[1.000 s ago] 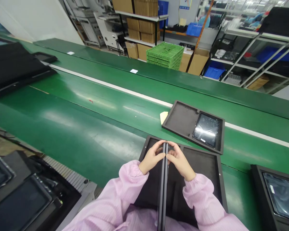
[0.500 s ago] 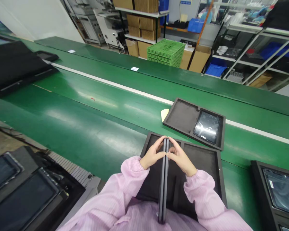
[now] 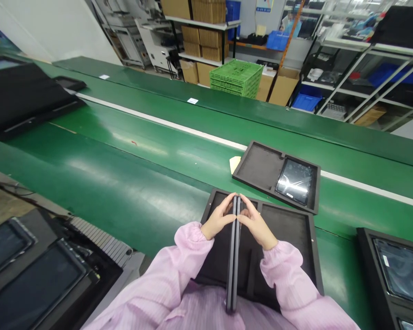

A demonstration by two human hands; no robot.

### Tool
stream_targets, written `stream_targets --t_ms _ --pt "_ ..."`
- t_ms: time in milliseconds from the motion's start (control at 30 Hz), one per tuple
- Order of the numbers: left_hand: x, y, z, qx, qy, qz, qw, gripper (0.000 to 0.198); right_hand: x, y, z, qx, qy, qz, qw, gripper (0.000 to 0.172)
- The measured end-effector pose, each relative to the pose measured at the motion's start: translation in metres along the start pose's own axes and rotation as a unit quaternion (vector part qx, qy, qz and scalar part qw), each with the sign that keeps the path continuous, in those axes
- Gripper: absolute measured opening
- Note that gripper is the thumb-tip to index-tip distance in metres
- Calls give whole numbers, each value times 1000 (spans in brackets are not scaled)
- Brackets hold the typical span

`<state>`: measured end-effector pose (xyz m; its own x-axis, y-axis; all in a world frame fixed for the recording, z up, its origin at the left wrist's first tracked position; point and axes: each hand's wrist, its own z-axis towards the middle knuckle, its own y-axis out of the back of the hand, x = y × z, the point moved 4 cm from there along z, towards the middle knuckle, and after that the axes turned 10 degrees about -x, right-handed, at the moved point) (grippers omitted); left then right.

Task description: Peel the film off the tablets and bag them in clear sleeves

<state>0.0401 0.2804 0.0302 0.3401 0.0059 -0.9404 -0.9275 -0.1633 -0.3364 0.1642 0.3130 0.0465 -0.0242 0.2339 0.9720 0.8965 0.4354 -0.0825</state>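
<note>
Two thin dark tablet-like panels (image 3: 232, 256) stand on edge side by side, lengthwise towards me. My left hand (image 3: 218, 218) and my right hand (image 3: 255, 221) press them from either side near their far end. Beneath them lies a black foam-lined tray (image 3: 289, 229) with recessed compartments. Farther up, a second foam tray (image 3: 256, 165) holds a glossy dark tablet (image 3: 294, 181) in its right compartment. A small pale yellow paper (image 3: 235, 164) sits against that tray's left edge. Neither hand touches the second tray.
Both trays rest on a green conveyor bench (image 3: 124, 192) with a white stripe (image 3: 192, 133). Dark framed panels lie at lower left (image 3: 34, 275), lower right (image 3: 399, 275) and upper left (image 3: 24, 96). Behind stand a green crate (image 3: 236, 79), cartons and shelving.
The panels' near end has moved up and now shows above the bottom of the view. My hands still press the panels, and the view has shifted slightly.
</note>
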Motion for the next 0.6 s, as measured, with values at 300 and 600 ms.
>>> stream_targets --t_ms 300,600 --pt "3 2 1 8 3 -5 1000 71 -3 3 2 13 22 -11 1000 69" --pt "-10 -2 6 -56 11 4 998 47 -1 -2 6 -19 0 29 999 52"
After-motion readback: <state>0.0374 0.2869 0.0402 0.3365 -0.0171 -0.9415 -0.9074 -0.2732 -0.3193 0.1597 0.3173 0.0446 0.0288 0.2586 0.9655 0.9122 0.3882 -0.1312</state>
